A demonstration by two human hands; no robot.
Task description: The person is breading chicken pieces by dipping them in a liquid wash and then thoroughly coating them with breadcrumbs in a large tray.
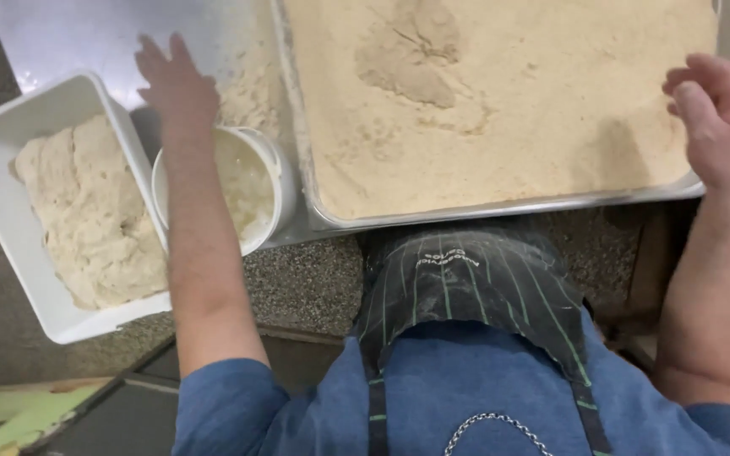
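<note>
Both hands up over the breading setup, nothing picked up

The left hand (175,80) was spread flat, fingers apart, hovering over the crumb-dusted metal sheet (86,38) at the far left of the tabletop (297,283), just past the round white tub (283,181) of pale wet mix. The right hand (720,122) hung loosely curled and empty over the right edge of the big metal tray (500,209), which was full of tan crumbs (534,93) with a dent pressed into them near the far side. A square white bin (10,224) of lumpy dough (90,215) sat at the left edge, touching the tub. I'd say the dough would handle soft, sticky and floppy, so scoop it from underneath instead of pinching. The crumbs looked dry, loose and light.
</note>
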